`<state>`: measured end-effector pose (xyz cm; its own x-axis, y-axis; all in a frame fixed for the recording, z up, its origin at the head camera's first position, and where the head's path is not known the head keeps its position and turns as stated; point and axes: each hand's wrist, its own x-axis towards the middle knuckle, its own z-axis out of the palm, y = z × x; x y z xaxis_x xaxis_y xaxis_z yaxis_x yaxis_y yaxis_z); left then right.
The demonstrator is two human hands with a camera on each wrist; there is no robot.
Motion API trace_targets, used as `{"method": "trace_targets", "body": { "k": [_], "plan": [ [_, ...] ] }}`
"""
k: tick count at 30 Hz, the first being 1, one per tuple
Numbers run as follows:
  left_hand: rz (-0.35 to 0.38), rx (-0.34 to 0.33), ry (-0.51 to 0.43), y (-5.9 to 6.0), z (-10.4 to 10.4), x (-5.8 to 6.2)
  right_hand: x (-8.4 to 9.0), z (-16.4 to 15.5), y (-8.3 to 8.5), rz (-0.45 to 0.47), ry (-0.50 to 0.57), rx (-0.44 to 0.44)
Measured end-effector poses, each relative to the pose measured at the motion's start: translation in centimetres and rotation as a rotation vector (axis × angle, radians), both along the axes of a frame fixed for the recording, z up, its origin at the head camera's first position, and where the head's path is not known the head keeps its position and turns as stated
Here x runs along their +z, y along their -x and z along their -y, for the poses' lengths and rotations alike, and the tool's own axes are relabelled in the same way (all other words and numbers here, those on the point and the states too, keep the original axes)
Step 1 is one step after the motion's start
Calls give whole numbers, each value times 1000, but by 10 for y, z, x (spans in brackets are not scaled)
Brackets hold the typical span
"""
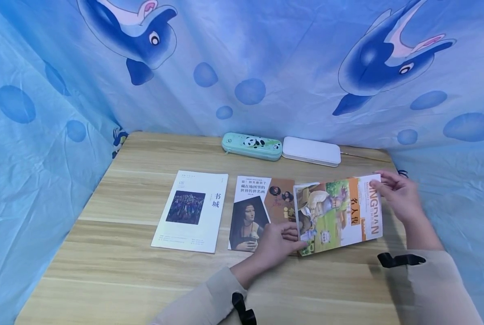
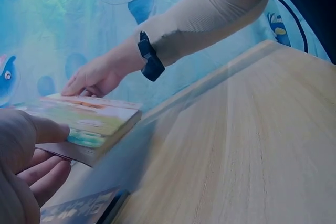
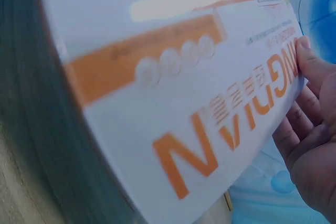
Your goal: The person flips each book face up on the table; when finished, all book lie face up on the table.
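Observation:
Both hands hold a book (image 1: 335,212) with an orange and green illustrated cover, lifted off the table and turned sideways. My left hand (image 1: 276,243) pinches its lower left corner, thumb on the cover and fingers beneath, as the left wrist view shows. At the opposite end my right hand (image 1: 400,194) grips the upper right corner, thumb over the large orange lettering. Under the left hand lies a brown and white book (image 1: 247,203) with a portrait of a woman on its cover; the hand and the raised book hide part of it.
A white book (image 1: 191,212) with a dark picture lies at the left of the wooden table (image 1: 116,266). Along the back edge stand a green panda pencil case (image 1: 251,146), a white case (image 1: 311,151) and a thin stick (image 1: 365,156). A blue dolphin curtain (image 1: 286,54) hangs behind.

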<state>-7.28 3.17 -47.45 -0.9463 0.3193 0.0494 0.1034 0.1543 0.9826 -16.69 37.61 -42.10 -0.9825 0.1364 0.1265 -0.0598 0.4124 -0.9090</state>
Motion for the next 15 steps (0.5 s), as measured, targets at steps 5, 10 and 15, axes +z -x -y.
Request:
{"method": "trace_targets", "body": {
  "k": [5, 10, 15],
  "plan": [
    [83, 17, -51, 0, -1, -2, -5, 2, 5, -23, -38, 48],
    [146, 38, -128, 0, -2, -2, -8, 2, 11, 28, -80, 92],
    [154, 46, -151, 1, -1, -3, -13, 6, 20, 125, -152, 149]
  ]
}}
